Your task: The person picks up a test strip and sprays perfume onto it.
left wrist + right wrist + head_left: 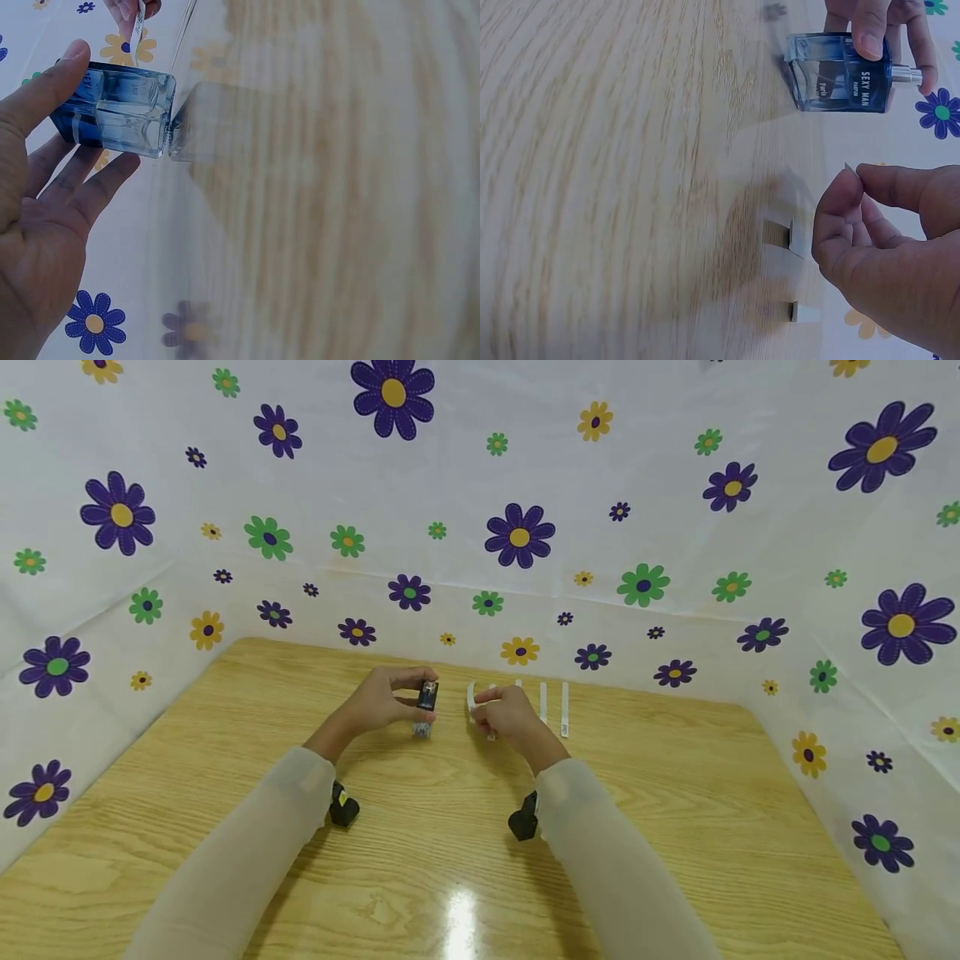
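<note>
My left hand (375,700) grips a blue glass perfume bottle (120,109), thumb on one side and fingers on the other. The bottle's lettering and bare silver sprayer (906,73) show in the right wrist view, with a fingertip at the sprayer's end. Its clear base is at the tabletop; whether it touches is hard to tell. To the right, my right hand (512,714) pinches a thin white paper strip (471,695) between thumb and forefinger. That strip stands raised and slightly bent beside the bottle, apart from it. In the right wrist view only its tip shows.
Several more white strips (565,710) lie in a row on the wooden table (420,860), some partly behind my right hand. White flowered cloth (450,485) encloses the table at the back and sides. A black wrist camera (343,807) sits at the left sleeve.
</note>
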`<action>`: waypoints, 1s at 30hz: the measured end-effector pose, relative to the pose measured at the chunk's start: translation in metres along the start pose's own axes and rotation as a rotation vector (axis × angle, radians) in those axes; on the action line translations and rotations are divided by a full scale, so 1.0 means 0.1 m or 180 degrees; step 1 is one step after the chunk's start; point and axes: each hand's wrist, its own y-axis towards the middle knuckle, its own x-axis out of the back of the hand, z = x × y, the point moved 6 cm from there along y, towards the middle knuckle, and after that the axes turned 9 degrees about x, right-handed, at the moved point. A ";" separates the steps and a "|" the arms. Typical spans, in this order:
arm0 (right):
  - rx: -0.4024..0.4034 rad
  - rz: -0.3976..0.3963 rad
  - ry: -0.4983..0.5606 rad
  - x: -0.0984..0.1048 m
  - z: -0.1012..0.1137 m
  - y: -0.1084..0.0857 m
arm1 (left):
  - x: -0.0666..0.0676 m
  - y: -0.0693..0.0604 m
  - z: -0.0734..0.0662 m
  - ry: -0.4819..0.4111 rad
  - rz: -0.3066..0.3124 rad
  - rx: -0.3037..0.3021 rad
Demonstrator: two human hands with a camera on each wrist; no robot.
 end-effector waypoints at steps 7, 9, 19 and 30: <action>-0.0115 0.0021 0.0081 -0.01 -0.02 0.00 | 0.00 -0.04 -0.01 -0.0122 0.0021 0.0033; -0.0142 0.0009 0.0131 0.00 -0.03 0.00 | 0.00 -0.04 0.00 -0.0133 0.0014 0.0062; -0.0148 -0.0034 0.0292 0.00 -0.04 0.00 | 0.02 -0.05 0.01 -0.0022 -0.0083 0.0128; -0.0136 0.0028 0.0301 0.05 -0.03 -0.04 | 0.03 -0.07 0.02 -0.0078 -0.0096 0.0117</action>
